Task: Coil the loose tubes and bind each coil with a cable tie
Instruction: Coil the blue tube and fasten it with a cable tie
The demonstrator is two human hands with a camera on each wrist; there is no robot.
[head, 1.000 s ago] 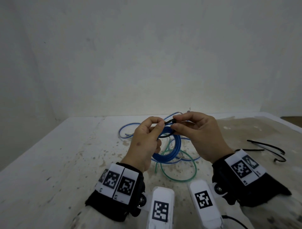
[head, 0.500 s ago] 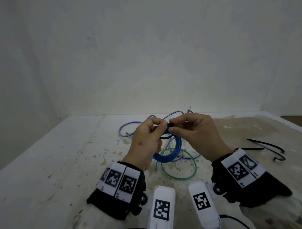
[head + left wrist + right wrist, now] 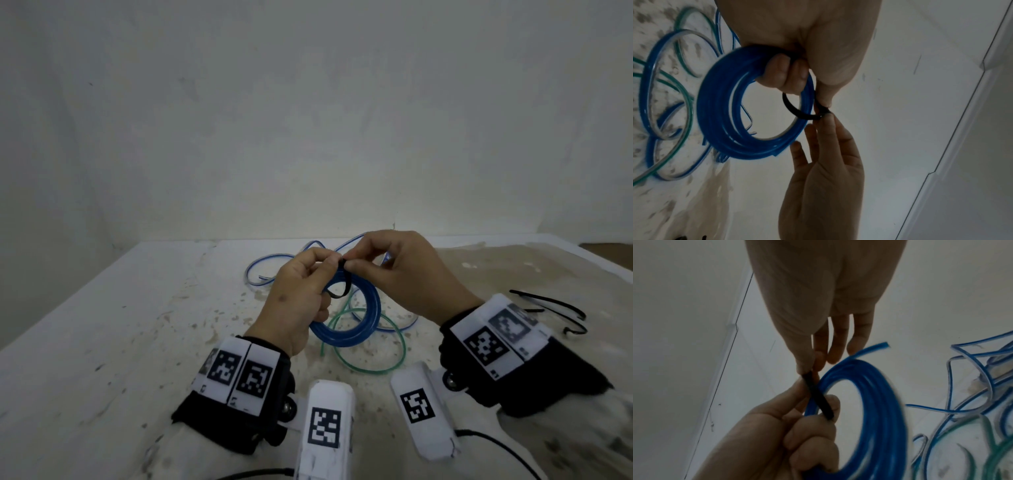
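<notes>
Holding the blue tube coil (image 3: 346, 329) up above the table (image 3: 102, 342), left hand (image 3: 294, 305) curled round its upper strands, fingers (image 3: 785, 73) wrapped through the ring. Looping around those same strands, a black cable tie (image 3: 342, 287), hanging slack in a wide loop rather than cinched. Pinching the tie's top end between thumb and forefinger, right hand (image 3: 404, 277), remaining fingers loosely extended. Touching fingertip to fingertip at the tie, both hands. Lying on the stained tabletop beneath: a loose green tube (image 3: 370, 342) in an open curl, loose blue-and-clear tubes (image 3: 267, 274) tangled further back. Resting well apart at the right edge, spare black cable ties (image 3: 555, 308).
</notes>
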